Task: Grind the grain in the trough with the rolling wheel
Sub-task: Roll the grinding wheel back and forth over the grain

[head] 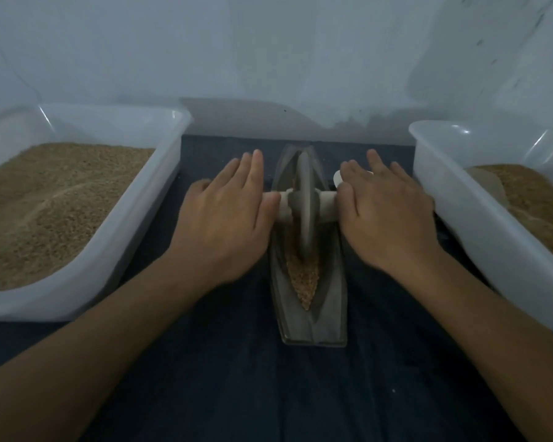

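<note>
Trough [310, 314] at frame centre on dark cloth [237, 378], grain [304, 279] in its near end, wheel [304, 205] upright mid-trough, left hand [227, 212] and right hand [387, 212] flat with straight fingers over the axle ends [328, 205], bins [87, 199] close on both sides, both cut off by the frame edges, hands slightly blurred.

Head view: close, forward-down onto trough [310, 282], wall behind.
</note>
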Motion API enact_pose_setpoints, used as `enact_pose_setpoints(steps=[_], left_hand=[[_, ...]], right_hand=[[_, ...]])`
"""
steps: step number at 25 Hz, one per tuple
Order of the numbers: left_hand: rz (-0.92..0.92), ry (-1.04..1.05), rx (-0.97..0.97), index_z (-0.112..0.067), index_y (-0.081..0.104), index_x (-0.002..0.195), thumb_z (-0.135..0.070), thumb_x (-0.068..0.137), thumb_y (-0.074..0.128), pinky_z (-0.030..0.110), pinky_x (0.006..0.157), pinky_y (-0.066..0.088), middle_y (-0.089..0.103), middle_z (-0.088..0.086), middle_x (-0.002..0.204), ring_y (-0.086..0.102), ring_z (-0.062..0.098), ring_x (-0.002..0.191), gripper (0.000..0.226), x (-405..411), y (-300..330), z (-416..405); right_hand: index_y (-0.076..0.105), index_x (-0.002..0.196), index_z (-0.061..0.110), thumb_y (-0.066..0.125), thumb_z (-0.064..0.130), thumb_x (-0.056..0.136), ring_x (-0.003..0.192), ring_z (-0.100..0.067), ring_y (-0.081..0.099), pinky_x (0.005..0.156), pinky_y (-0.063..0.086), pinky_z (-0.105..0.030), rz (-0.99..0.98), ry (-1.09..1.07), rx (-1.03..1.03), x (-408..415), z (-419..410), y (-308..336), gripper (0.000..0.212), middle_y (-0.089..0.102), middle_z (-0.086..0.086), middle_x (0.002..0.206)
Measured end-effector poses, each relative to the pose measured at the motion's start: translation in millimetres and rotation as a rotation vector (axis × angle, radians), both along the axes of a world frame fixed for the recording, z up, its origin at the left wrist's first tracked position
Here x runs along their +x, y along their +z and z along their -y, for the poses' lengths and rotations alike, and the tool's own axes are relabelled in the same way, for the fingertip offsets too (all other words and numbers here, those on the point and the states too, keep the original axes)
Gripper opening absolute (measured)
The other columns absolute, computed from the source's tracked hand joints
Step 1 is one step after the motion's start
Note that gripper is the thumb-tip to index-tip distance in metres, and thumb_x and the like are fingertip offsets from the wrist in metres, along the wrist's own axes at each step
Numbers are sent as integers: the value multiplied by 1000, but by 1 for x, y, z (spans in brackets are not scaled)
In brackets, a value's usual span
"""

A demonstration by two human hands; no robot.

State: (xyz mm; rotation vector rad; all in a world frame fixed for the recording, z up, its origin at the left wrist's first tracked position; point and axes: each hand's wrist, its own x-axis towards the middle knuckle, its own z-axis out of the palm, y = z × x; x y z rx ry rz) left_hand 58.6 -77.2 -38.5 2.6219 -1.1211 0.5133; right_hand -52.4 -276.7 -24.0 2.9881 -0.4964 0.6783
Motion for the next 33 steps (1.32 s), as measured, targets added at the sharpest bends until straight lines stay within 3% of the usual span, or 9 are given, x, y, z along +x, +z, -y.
enact_pose_setpoints(steps=[6,10,14,18,20,23,25,28,33], left_hand=[[-71,111,46,-10,24,167,-44,112,14,55,118,35,41,10,166,35,27,154,65,62,30,62],[-33,75,5,-10,23,167,-50,110,9,53,119,37,31,7,172,31,21,157,71,7,10,20],[43,-25,-33,-12,22,168,-53,112,9,51,120,34,31,6,171,31,21,157,70,-37,-7,-28],[1,31,14,-16,20,169,-53,109,8,57,122,34,29,5,173,29,23,158,71,-2,3,6],[-38,62,47,-19,22,168,-49,110,11,59,116,37,35,6,170,35,28,154,66,34,15,34],[-133,106,65,-17,25,166,-43,110,14,63,107,41,45,9,163,47,35,142,63,63,30,61],[-106,122,56,-14,22,167,-44,110,14,60,106,40,49,10,159,49,34,140,65,54,29,59],[-38,77,11,-10,24,166,-49,110,13,55,111,41,45,7,163,46,26,146,69,7,13,24],[-13,-16,-9,-18,19,169,-54,111,11,57,123,34,34,1,171,34,19,156,68,-32,-4,-25]], right_hand=[[54,89,7,30,15,104,141,-43,43,109,40,-56,-156,-119,160,66,30,17,30,70,-19,115],[53,147,5,12,34,107,153,-30,31,124,26,-48,-12,-50,99,15,9,-2,64,52,-12,154],[55,146,5,18,37,108,146,-31,44,121,31,-47,166,37,-58,-37,-18,-11,63,57,-15,149],[57,144,7,11,38,106,151,-29,36,124,28,-48,-18,1,38,0,-3,1,68,55,-12,152],[68,111,10,11,29,105,144,-34,43,118,33,-52,-89,-33,108,34,14,10,61,68,-13,129],[42,72,15,16,21,96,114,-39,58,93,44,-50,-118,-83,207,63,25,23,36,53,-4,75],[44,77,14,22,18,102,120,-40,56,96,44,-51,-78,-50,221,57,22,16,33,65,-11,88],[66,121,7,20,29,109,145,-35,44,116,36,-50,30,-63,113,11,7,-4,52,65,-16,137],[56,145,6,16,39,108,147,-29,43,122,31,-46,171,46,-77,-34,-17,-14,64,58,-13,148]])
